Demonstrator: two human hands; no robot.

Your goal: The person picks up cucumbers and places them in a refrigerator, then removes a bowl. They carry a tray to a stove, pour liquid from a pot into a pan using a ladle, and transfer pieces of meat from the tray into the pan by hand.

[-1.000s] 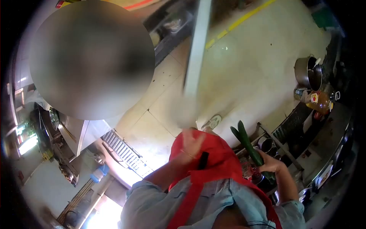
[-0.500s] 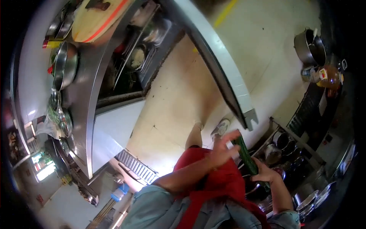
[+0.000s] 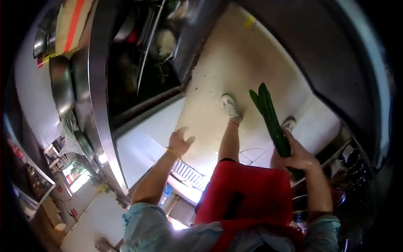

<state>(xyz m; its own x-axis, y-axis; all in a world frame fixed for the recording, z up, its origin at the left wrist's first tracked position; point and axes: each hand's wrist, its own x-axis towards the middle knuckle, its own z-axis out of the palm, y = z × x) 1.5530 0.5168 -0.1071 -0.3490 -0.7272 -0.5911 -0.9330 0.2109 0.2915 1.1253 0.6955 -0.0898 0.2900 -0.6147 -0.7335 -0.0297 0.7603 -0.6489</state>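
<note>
My right hand (image 3: 297,156) is closed around the lower end of two long dark green cucumbers (image 3: 273,124). They point up and slightly left, the second showing mostly as a tip beside the first. My left hand (image 3: 181,142) is empty, its fingers apart, with a thin band at the wrist. It is raised beside the white inner face of a cabinet door (image 3: 140,136). Left of centre, the dark interior of an open under-counter cabinet (image 3: 130,80) holds a shelf, with a pale item in a container (image 3: 165,43).
A steel counter edge (image 3: 100,92) runs down the left, with metal bowls (image 3: 62,86) and a cutting board (image 3: 72,25) on top. A large dark door panel (image 3: 315,38) swings across the upper right. Pots and pans (image 3: 350,157) stand on a rack at right.
My left hand has moved left, away from the cucumbers and toward the cabinet. My right hand has lifted the cucumbers higher. The view has turned closer to the open cabinet.
</note>
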